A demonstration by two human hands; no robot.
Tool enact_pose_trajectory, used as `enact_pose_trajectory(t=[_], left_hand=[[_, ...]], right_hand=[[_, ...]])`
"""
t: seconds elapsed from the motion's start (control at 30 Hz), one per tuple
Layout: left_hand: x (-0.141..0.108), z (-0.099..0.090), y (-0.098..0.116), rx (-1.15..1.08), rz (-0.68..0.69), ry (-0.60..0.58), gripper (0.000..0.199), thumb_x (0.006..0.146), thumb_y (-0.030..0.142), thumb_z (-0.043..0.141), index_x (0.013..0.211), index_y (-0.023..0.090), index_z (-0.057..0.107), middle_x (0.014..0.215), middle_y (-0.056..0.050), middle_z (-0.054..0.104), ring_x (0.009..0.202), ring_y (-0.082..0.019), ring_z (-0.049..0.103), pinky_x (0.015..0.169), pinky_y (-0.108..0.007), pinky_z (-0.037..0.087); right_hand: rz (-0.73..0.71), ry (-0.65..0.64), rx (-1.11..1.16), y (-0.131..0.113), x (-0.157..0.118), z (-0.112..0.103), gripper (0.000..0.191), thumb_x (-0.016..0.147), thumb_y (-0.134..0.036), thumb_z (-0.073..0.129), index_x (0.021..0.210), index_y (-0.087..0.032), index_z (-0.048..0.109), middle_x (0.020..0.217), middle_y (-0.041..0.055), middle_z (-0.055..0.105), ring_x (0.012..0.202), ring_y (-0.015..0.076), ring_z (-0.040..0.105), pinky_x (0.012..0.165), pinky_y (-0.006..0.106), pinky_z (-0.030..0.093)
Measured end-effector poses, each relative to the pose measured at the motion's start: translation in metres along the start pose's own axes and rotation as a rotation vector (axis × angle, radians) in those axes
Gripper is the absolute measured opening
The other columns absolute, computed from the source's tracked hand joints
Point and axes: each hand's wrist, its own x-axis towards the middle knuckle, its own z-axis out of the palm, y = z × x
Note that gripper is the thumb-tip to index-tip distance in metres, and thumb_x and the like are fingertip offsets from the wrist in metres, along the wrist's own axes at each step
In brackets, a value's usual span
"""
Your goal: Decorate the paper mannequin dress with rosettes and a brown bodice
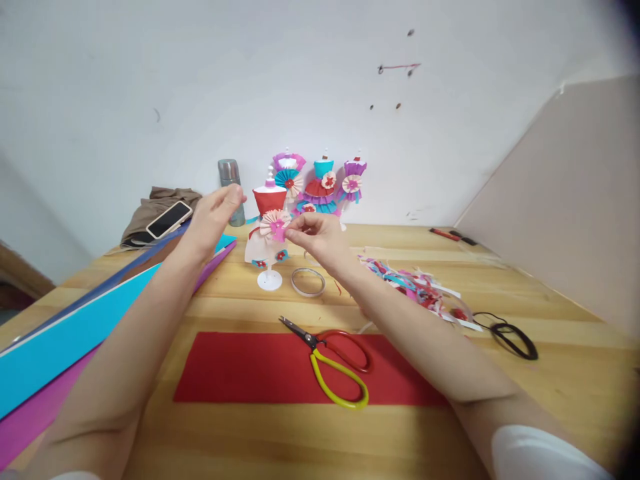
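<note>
A small white dress form (270, 279) stands upright, wearing a red paper bodice (271, 202) and a pale pink skirt with little blue and red flowers. At its waist sits a pleated paper rosette (273, 219). My right hand (320, 235) pinches the edge of a bright pink paper piece (279, 231) at the front of that rosette; whether it is stuck there I cannot tell. My left hand (214, 212) is held up left of the form, its fingers stretched out and apparently touching nothing. Scissors (314, 342) with one red and one yellow handle lie open on red paper (240, 367).
A tape roll (308, 283) lies beside the form. Behind stand several dressed forms (323, 187) and a flask (230, 172). Paper scraps (420, 290), a black cord loop (515, 340) and a red-and-black pen (450, 236) lie right. Coloured sheets (100, 313), a phone (170, 220) and brown cloth (137, 219) lie left.
</note>
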Motion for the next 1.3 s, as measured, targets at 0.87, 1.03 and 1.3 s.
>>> enact_pose_trajectory(t=[0.87,1.03,1.3], left_hand=[[-0.004,-0.007,0.008,0.319,0.019,-0.194,0.03,0.075,0.045,0.064,0.079,0.017,0.075,0.091,-0.009,0.078,0.091,-0.029,0.071,0.085,-0.038,0.052],[0.0,-0.007,0.001,0.438,0.044,-0.289,0.032,0.075,0.045,0.062,0.085,0.018,0.076,0.101,-0.012,0.078,0.1,-0.032,0.07,0.095,-0.044,0.049],[0.0,-0.011,0.001,0.403,0.049,-0.2,0.031,0.077,0.049,0.061,0.082,0.022,0.076,0.107,-0.01,0.078,0.106,-0.033,0.07,0.1,-0.046,0.049]], right_hand=[[-0.005,0.061,-0.073,0.006,-0.001,-0.012,0.017,0.07,-0.034,0.066,0.063,-0.02,0.061,0.061,-0.0004,0.06,0.06,0.0125,0.051,0.062,0.028,0.043],[-0.03,0.057,-0.105,0.008,-0.001,-0.008,0.015,0.07,-0.031,0.065,0.061,-0.02,0.061,0.064,-0.0002,0.062,0.063,0.0136,0.054,0.067,0.03,0.044],[-0.035,0.083,-0.096,-0.005,-0.003,-0.018,0.015,0.074,-0.029,0.065,0.061,-0.021,0.061,0.065,-0.0002,0.062,0.066,0.0145,0.055,0.069,0.03,0.045]])
